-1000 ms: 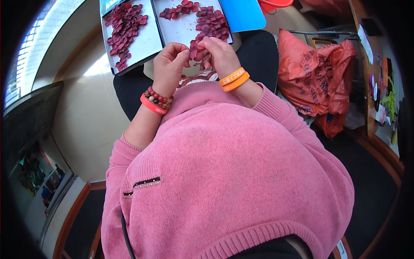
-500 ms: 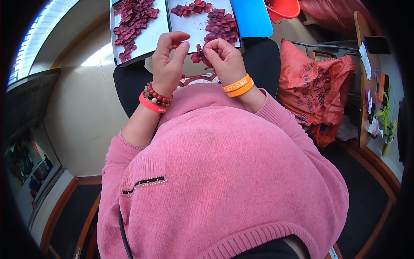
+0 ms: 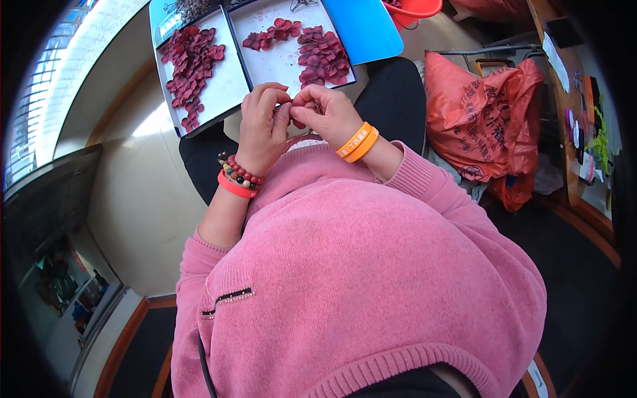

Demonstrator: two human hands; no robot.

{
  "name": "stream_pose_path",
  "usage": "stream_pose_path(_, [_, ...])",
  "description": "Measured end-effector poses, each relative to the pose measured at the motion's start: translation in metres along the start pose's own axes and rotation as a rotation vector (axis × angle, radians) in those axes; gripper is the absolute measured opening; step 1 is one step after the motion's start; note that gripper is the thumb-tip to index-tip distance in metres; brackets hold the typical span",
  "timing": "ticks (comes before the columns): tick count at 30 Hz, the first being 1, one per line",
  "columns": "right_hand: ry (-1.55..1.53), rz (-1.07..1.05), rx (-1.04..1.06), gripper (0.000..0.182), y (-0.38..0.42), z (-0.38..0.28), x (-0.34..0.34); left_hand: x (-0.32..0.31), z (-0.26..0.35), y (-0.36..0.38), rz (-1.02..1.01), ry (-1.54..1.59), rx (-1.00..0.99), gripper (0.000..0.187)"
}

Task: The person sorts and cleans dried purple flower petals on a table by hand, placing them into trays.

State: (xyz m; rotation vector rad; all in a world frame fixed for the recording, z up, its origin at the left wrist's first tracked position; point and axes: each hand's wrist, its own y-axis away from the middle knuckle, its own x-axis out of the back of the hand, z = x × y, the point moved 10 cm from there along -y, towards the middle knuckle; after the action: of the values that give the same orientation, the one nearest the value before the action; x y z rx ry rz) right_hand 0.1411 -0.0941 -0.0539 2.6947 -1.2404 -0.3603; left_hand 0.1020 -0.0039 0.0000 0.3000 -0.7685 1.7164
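My left hand (image 3: 261,129) and my right hand (image 3: 330,118) meet fingertip to fingertip just in front of the tray. Both are closed in a pinch around a dark red petal cluster (image 3: 298,123), which the fingers mostly hide. Beyond my right hand, a thick pile of dark red petals (image 3: 324,56) lies in the right white tray (image 3: 275,69). A smaller row of petals (image 3: 271,35) is at its far side. The left white tray (image 3: 229,76) carries a long heap of the same petals (image 3: 192,69).
A blue board (image 3: 366,30) adjoins the trays, with a red basin (image 3: 421,8) behind it. Dark dried stems (image 3: 192,8) lie at the far left. To the right stands a red plastic bag (image 3: 474,119), beside a wooden table edge (image 3: 554,86).
My left hand has come over to my right hand, and its fingers have closed at the petal cluster. The camera view has shifted and tilted, so the trays appear lower and further left.
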Motion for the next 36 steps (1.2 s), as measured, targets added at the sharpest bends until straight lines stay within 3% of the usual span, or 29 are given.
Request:
stream_pose_path(3, [-0.074, 0.019, -0.100, 0.008, 0.003, -0.004, 0.009, -0.013, -0.014, 0.003, -0.053, 0.111, 0.125, 0.006])
stream_pose_path(4, [-0.114, 0.056, -0.158, 0.007, 0.005, -0.003, 0.013, -0.019, -0.024, 0.007, -0.077, 0.299, 0.260, 0.006])
stream_pose_path(6, [-0.152, 0.078, -0.070, 0.007, 0.003, -0.011, 0.019, -0.036, -0.036, 0.017, -0.113, 0.674, 0.534, 0.008])
stream_pose_path(10, [-0.250, 0.107, 0.044, 0.008, -0.001, -0.010, 0.025, -0.051, -0.047, 0.023, -0.158, 0.993, 0.750, 0.015])
stream_pose_path(13, [-0.076, 0.153, 0.178, 0.008, -0.002, -0.014, 0.031, -0.049, -0.051, 0.021, -0.112, 0.916, 0.805, 0.015])
stream_pose_path(15, [0.065, 0.168, 0.303, 0.009, 0.000, -0.028, 0.031, -0.034, -0.040, 0.008, -0.075, 0.776, 0.656, 0.014])
stream_pose_path(18, [0.017, 0.036, 0.045, 0.008, 0.006, -0.025, 0.022, -0.025, -0.031, -0.002, -0.070, 0.559, 0.424, 0.012])
stream_pose_path(20, [0.003, 0.020, 0.082, 0.008, 0.005, -0.018, 0.020, -0.023, -0.015, -0.012, -0.138, 0.264, 0.149, 0.011])
stream_pose_path(24, [0.094, 0.007, 0.102, 0.007, 0.000, -0.004, 0.023, -0.043, -0.022, -0.008, -0.278, 0.420, 0.347, 0.017])
stream_pose_path(27, [0.124, 0.034, -0.078, 0.008, 0.004, 0.003, 0.035, -0.067, -0.039, -0.002, -0.368, 0.594, 0.500, 0.018])
stream_pose_path(28, [0.051, 0.056, -0.053, 0.008, 0.001, 0.013, 0.040, -0.071, -0.044, -0.007, -0.379, 0.528, 0.450, 0.015])
stream_pose_path(31, [0.281, 0.043, -0.015, 0.007, -0.002, 0.026, 0.054, -0.081, -0.055, -0.029, -0.387, -0.070, 0.218, 0.014])
stream_pose_path(32, [0.334, 0.055, 0.020, 0.005, 0.000, 0.024, 0.056, -0.087, -0.074, -0.034, -0.354, -0.137, 0.259, 0.023])
stream_pose_path(36, [0.299, 0.072, -0.080, 0.010, 0.002, 0.043, 0.062, -0.109, -0.125, -0.052, -0.298, -0.430, 0.401, 0.030])
